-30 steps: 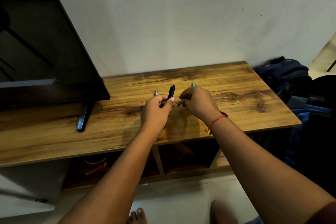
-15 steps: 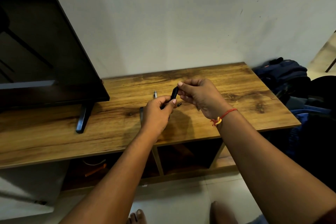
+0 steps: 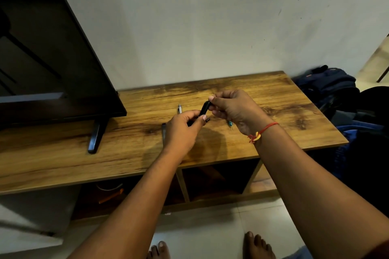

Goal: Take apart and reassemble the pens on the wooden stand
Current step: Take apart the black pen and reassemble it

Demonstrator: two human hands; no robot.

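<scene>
Two bare feet stand on the pale tiled floor at the near edge, and both forearms reach forward over the brown wood-grain desk. The left hand closes its grip round the lower end of a slim black plastic pen, fingers curled and thumb laid along the top. The right hand, with a red thread bracelet at the wrist, pinches the pen's upper end between thumb and fingertips. The pen is held just above the middle of the desk, its long axis slanting from the left hand, near and low, up and away to the right. Any print on the barrel is too small to read. A short dark pen piece lies just left of the left hand, a thin teal pen part shows under the right hand, and a silver-tipped pen lies just beyond the left hand. Farther left a black flat-screen television stands on the desk before the pale wall.
</scene>
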